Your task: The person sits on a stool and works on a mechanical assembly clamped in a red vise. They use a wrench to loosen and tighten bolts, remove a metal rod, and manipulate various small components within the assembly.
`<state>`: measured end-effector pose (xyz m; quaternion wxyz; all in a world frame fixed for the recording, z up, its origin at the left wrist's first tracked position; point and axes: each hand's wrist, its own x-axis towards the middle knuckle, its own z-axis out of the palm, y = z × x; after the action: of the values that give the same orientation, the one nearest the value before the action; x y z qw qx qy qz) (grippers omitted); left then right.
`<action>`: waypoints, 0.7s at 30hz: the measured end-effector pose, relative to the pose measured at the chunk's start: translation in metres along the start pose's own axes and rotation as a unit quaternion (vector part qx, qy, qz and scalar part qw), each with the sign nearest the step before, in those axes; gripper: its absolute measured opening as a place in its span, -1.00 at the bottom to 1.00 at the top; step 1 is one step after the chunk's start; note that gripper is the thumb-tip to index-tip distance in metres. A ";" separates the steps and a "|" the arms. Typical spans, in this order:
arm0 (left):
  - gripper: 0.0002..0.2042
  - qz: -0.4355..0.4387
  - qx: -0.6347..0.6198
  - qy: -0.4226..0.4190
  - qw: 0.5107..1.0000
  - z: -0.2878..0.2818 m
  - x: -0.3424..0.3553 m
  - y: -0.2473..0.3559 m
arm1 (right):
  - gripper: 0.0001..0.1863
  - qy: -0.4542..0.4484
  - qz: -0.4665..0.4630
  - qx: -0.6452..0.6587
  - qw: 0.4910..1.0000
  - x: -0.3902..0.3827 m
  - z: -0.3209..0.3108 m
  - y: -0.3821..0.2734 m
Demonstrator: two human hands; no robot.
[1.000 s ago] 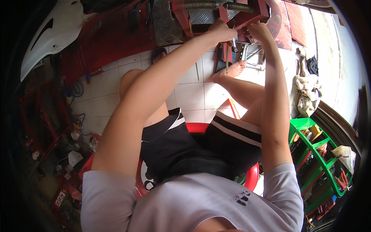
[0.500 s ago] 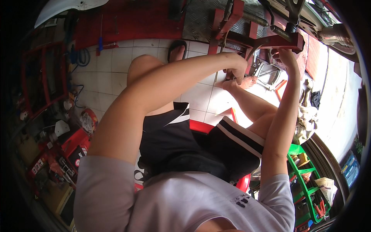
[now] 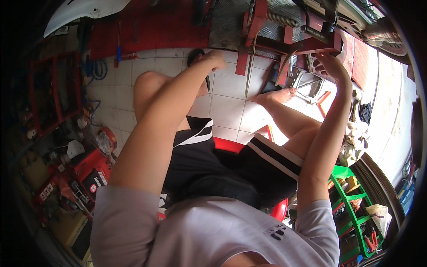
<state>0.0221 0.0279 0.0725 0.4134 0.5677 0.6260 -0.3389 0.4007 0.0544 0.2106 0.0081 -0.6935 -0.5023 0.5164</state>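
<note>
My left hand is closed over the tiled floor in front of my left foot, apart from the red frame. What its fingers hold, if anything, is hidden. Under the right end of a red metal frame, my right hand has its fingers apart and nothing visible in them; whether it touches the metal, I cannot tell. The frame carries coil springs. A thin strip hangs from it toward the tiles.
A red platform lies beyond the tiles, with a blue-handled screwdriver at its edge. Blue hose coils at left, above red tool trays. At right stands a green rack with tools, near crumpled cloth.
My left hand has left the red frame and swung left and slightly away from me. My right hand stays by the frame's right end, its fingers more spread. The view has shifted slightly.
</note>
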 end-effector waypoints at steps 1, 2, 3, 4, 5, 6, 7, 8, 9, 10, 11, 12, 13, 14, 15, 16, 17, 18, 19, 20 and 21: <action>-0.71 -0.008 -0.043 0.032 0.999 0.003 0.029 -0.016 | -0.61 0.002 -0.009 -0.001 1.000 0.000 0.002 -0.005; -0.73 -0.014 -0.075 0.112 0.991 0.005 0.043 -0.016 | -0.61 0.012 -0.009 0.000 1.000 -0.002 0.000 -0.002; -0.75 -0.018 -0.108 0.188 0.976 0.007 0.053 -0.011 | -0.61 0.023 -0.006 0.000 1.000 -0.006 -0.002 0.003; -0.76 -0.026 -0.141 0.266 0.953 0.007 0.060 -0.010 | -0.61 0.018 -0.012 0.008 1.000 -0.006 -0.004 0.006; -0.75 -0.027 -0.150 0.283 0.947 0.008 0.064 -0.009 | -0.62 0.022 -0.007 0.002 1.000 -0.009 -0.005 0.005; -0.74 -0.029 -0.158 0.299 0.941 0.009 0.067 -0.008 | -0.63 0.026 -0.002 -0.003 1.000 -0.011 -0.006 0.002; -0.72 -0.032 -0.168 0.316 0.933 0.009 0.069 -0.010 | -0.64 0.027 0.001 -0.009 1.000 -0.014 -0.006 -0.002; -0.65 -0.031 -0.163 0.304 0.938 0.007 0.072 -0.010 | -0.65 0.028 -0.013 -0.002 1.000 -0.016 -0.006 -0.006; -0.66 -0.030 -0.162 0.312 0.936 0.008 0.074 -0.009 | -0.66 0.032 -0.014 0.003 0.999 -0.016 -0.006 -0.004; -0.66 -0.027 -0.161 0.320 0.933 0.008 0.075 -0.005 | -0.66 0.039 -0.014 0.007 0.999 -0.017 -0.007 -0.004; -0.67 -0.024 -0.160 0.329 0.930 0.009 0.075 0.000 | -0.67 0.045 -0.014 0.012 0.999 -0.019 -0.009 -0.004; -0.67 -0.027 -0.152 0.330 0.931 0.010 0.075 0.006 | -0.68 0.041 -0.009 0.009 0.999 -0.022 -0.011 -0.004; -0.66 -0.036 -0.143 0.333 0.931 0.010 0.073 0.006 | -0.68 0.037 -0.014 0.010 0.999 -0.022 -0.010 -0.006; -0.66 -0.045 -0.134 0.336 0.931 0.011 0.071 0.005 | -0.68 0.034 -0.019 0.011 0.999 -0.022 -0.009 -0.007; -0.67 -0.060 -0.139 0.327 0.933 0.011 0.070 0.005 | -0.68 0.030 -0.025 0.011 0.999 -0.021 -0.008 -0.008; -0.69 -0.070 -0.145 0.317 0.935 0.008 0.067 0.010 | -0.68 0.034 -0.026 0.014 0.999 -0.022 -0.009 -0.007; -0.70 -0.080 -0.150 0.306 0.936 0.006 0.064 0.015 | -0.68 0.036 -0.029 0.016 0.999 -0.022 -0.009 -0.005; -0.69 -0.077 -0.150 0.305 0.937 0.005 0.061 0.017 | -0.69 0.038 -0.032 0.018 0.999 -0.022 -0.007 -0.005; -0.69 -0.077 -0.150 0.306 0.937 0.002 0.058 0.015 | -0.71 0.042 -0.026 0.016 0.999 -0.021 -0.007 -0.006; -0.69 -0.078 -0.151 0.307 0.936 0.001 0.056 0.013 | -0.73 0.044 -0.022 0.014 0.999 -0.021 -0.005 -0.007; -0.69 -0.067 -0.154 0.316 0.934 0.001 0.053 0.012 | -0.75 0.044 -0.018 0.011 0.999 -0.020 -0.003 -0.009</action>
<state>0.0330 0.0516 0.0249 0.2527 0.5312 0.8058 -0.0681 0.3971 0.0463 0.2314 0.0476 -0.7063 -0.5084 0.4904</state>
